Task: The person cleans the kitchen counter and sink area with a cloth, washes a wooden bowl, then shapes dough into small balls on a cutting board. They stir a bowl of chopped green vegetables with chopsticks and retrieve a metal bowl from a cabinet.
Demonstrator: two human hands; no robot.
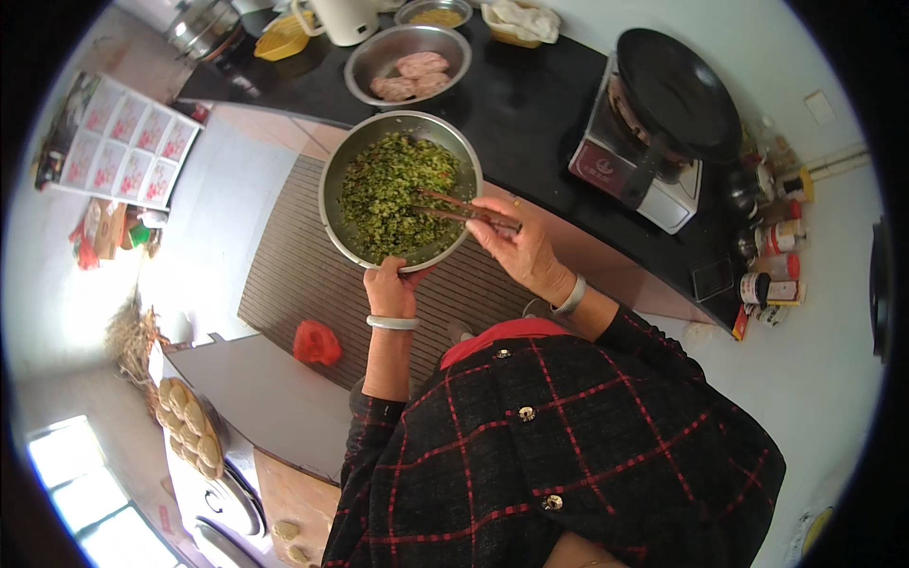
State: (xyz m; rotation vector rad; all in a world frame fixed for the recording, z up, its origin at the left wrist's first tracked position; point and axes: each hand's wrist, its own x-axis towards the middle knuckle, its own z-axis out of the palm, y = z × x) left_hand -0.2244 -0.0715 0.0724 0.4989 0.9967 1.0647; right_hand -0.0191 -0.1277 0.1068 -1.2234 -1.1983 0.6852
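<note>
My left hand grips the near rim of a steel mixing bowl, thumb over the edge and fingers beneath. The bowl is held in the air in front of the counter edge, tilted towards me. Finely chopped green vegetable filling with a few red bits covers much of its inside. A pair of brown chopsticks is pinched in my right hand, their tips in the filling. Just beyond stands a second steel bowl with several lumps of pale pink minced meat in it.
On the black countertop stand a portable gas stove with a black frying pan, a white kettle and a yellow basket. Jars line the right wall. A red plastic bag lies on the ribbed mat.
</note>
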